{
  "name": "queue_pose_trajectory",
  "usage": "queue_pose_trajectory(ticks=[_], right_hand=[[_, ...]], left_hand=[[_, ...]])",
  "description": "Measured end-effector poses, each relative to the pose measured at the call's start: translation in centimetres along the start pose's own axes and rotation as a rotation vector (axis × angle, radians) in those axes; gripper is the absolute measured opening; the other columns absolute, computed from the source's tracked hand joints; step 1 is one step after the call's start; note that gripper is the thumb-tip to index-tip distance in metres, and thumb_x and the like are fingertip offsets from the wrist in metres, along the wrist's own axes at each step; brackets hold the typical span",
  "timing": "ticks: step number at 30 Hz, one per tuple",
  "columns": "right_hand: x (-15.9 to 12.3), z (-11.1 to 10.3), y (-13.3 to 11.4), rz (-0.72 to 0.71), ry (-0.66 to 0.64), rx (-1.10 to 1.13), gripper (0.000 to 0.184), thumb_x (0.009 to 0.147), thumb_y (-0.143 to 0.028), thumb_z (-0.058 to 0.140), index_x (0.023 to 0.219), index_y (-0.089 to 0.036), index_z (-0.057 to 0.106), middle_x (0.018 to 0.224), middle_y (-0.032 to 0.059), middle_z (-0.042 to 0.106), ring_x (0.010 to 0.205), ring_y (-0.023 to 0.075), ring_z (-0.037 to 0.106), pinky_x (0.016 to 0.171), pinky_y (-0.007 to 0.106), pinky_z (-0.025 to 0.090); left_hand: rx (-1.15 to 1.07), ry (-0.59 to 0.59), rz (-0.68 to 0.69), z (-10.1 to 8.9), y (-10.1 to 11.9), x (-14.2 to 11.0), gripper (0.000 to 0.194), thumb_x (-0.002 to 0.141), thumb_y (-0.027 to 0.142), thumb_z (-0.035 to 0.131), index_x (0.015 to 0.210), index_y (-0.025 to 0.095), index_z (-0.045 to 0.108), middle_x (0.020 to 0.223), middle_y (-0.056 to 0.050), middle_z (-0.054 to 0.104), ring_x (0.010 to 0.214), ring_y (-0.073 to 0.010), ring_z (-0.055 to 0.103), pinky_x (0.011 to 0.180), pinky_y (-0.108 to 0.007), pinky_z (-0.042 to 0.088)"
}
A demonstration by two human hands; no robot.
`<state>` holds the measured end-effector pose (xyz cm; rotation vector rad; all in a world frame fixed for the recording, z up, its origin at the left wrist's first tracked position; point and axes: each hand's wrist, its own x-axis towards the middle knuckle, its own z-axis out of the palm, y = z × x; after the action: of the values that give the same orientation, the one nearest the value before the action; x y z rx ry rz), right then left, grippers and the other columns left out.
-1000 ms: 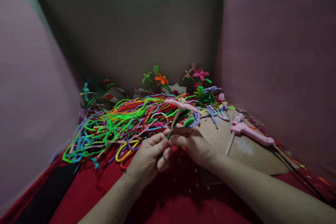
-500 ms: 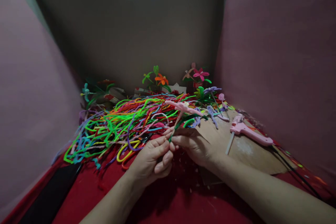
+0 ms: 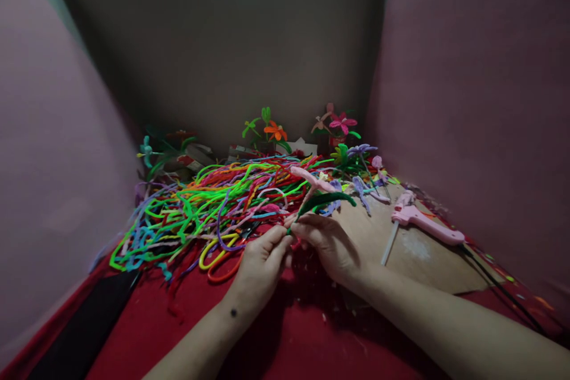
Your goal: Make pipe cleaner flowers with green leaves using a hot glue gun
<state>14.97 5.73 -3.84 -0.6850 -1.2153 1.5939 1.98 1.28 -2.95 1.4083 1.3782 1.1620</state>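
Observation:
My left hand [image 3: 260,261] and my right hand [image 3: 327,243] meet over the red cloth, both pinching the lower end of a pipe-cleaner flower. The flower has pale pink petals [image 3: 312,179] on top and a dark green stem [image 3: 325,199] that bends out to the right. Fingers of both hands are closed on the stem's base. Just behind them lies a big tangled heap of coloured pipe cleaners [image 3: 209,205].
A pink glue gun [image 3: 425,224] with a black cord lies on a brown cardboard sheet [image 3: 427,261] at the right. Finished pipe-cleaner flowers [image 3: 341,124] stand at the back wall. Pink walls close in on both sides. A black strip [image 3: 84,332] lies at lower left.
The hands have shifted slightly lower and turned the stem. The green stem now sticks out farther to the right under the pink petals.

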Motion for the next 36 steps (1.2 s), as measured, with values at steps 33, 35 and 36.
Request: queue_pose_trajectory(ticks=[33,35,36], right_hand=[[0.3,-0.4,0.4,0.070,-0.048,0.071,0.014,0.069,-0.030,0.071,0.068,-0.016,0.067,0.063,-0.0023,0.057,0.061,0.0099,0.049,0.060,0.023,0.037],[0.3,-0.4,0.3,0.076,-0.081,0.090,0.015,0.070,-0.031,0.070,0.071,-0.016,0.067,0.062,-0.0023,0.057,0.059,0.0097,0.049,0.058,0.023,0.037],[0.4,-0.4,0.3,0.069,-0.094,0.090,0.016,0.071,-0.032,0.070,0.072,-0.016,0.068,0.061,-0.0025,0.057,0.058,0.0092,0.048,0.057,0.022,0.036]], left_hand=[[0.009,-0.133,-0.033,-0.6,0.2,0.3,0.023,0.085,0.033,0.050,0.068,0.018,0.052,0.048,0.006,0.042,0.037,-0.0056,0.033,0.037,-0.018,0.023],[-0.238,-0.240,-0.149,-0.8,0.4,0.4,0.022,0.084,0.035,0.052,0.071,0.018,0.053,0.045,0.007,0.043,0.031,-0.0040,0.027,0.032,-0.016,0.021],[-0.353,-0.293,-0.191,-0.9,0.5,0.5,0.020,0.084,0.034,0.053,0.073,0.018,0.055,0.043,0.008,0.042,0.029,-0.0033,0.024,0.031,-0.016,0.022]])
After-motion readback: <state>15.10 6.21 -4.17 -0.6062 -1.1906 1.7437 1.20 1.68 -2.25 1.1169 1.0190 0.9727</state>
